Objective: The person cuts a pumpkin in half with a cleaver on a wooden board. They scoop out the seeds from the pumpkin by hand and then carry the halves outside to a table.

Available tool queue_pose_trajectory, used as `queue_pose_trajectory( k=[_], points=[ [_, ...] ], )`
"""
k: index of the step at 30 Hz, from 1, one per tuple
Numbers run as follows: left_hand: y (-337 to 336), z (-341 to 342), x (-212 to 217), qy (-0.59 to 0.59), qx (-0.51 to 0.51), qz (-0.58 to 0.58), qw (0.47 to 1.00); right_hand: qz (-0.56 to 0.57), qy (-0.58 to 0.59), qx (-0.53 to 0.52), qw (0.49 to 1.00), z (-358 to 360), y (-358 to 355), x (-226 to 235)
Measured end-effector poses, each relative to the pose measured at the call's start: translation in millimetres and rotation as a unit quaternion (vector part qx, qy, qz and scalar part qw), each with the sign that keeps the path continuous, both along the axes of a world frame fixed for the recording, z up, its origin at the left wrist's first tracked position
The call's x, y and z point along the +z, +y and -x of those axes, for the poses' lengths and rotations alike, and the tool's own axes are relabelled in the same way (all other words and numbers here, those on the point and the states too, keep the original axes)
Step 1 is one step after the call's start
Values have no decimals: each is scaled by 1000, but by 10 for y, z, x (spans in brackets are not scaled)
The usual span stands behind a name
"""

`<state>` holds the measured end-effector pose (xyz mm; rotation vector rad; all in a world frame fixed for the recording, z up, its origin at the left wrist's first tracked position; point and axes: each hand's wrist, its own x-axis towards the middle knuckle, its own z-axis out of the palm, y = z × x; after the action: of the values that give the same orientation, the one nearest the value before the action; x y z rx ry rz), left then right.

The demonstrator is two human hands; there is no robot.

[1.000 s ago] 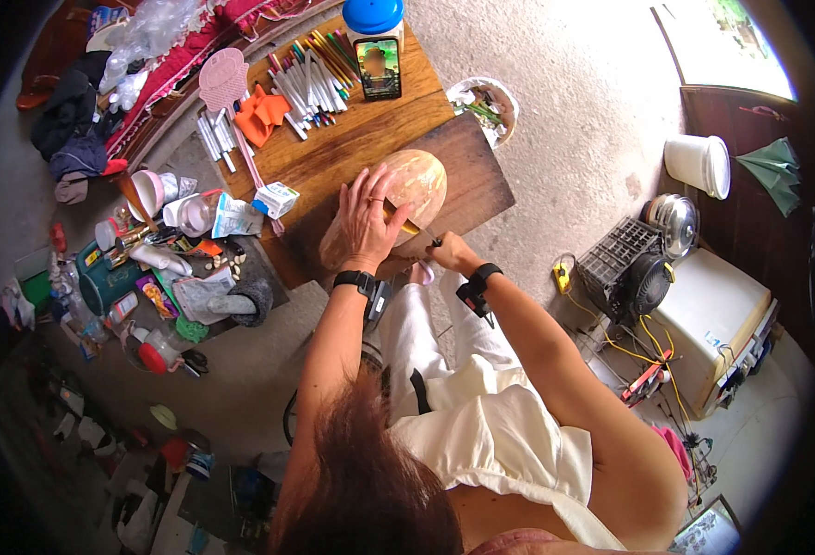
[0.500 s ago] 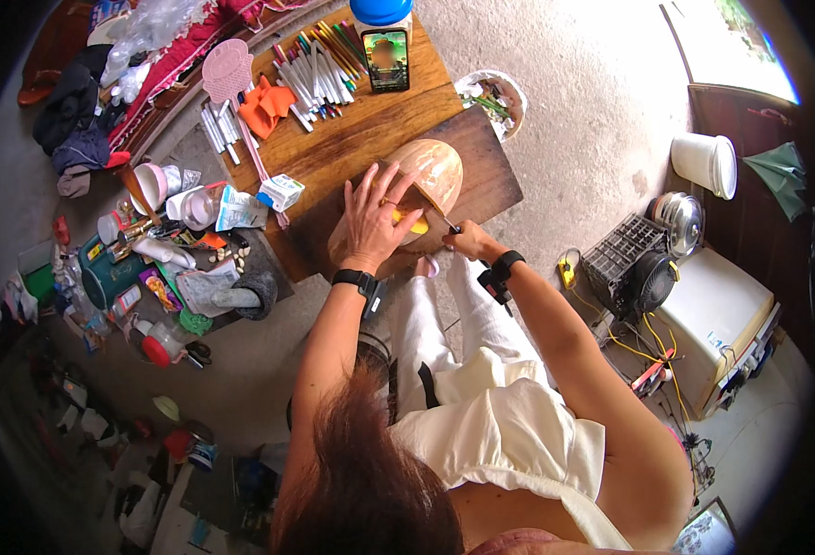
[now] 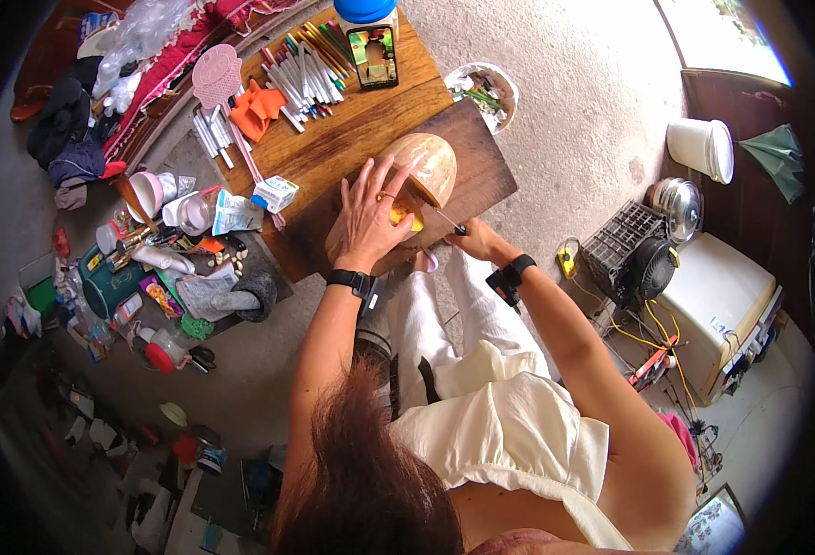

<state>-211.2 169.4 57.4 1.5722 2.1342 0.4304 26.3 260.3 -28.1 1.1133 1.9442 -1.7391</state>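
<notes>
Head cam looking straight down, so you get the whole messy workspace at once. Your left hand (image 3: 370, 217) is spread flat over the near side of a big tan gourd (image 3: 426, 166), fingers apart and pressing on the shell, not wrapped around it. The gourd sits on a dark wooden board (image 3: 477, 157), which lies over the lower right corner of the lighter wooden table (image 3: 352, 139).

Your right hand (image 3: 475, 242) is at about 4 o'clock from the gourd, closed around the handle of a thin knife (image 3: 444, 220). The blade points up and left toward a cut opening with yellow flesh (image 3: 405, 215) showing, right beside your left thumb. Can't tell how deep the tip goes, your hand covers that bit. Both wrists have black bands on them.

Around the gourd: at 11 o'clock a fan of coloured pens and pencils (image 3: 306, 60), with a phone (image 3: 373, 55) lying just right of them and a blue-lidded jar (image 3: 365, 11) above it. An orange cloth (image 3: 257, 106) sits at 10 o'clock, and a small bowl with green scraps (image 3: 486, 92) is on the floor at 1 o'clock. Over at 9 o'clock, off the table, there's a heap of tubes, cups and packets (image 3: 176, 250). A white bucket (image 3: 700, 148) and a black fan (image 3: 643, 268) are well apart at 3 o'clock.
</notes>
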Motion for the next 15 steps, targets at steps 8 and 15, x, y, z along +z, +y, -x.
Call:
queue_pose_trajectory(
  k=[8,15],
  points=[
    [-23,-71,19,0,-5,3,1000,-79,-118,95,985,-240,14,571],
    [-80,-181,1,2,-11,-17,1000,-152,-148,121,970,-940,48,937]
  ],
)
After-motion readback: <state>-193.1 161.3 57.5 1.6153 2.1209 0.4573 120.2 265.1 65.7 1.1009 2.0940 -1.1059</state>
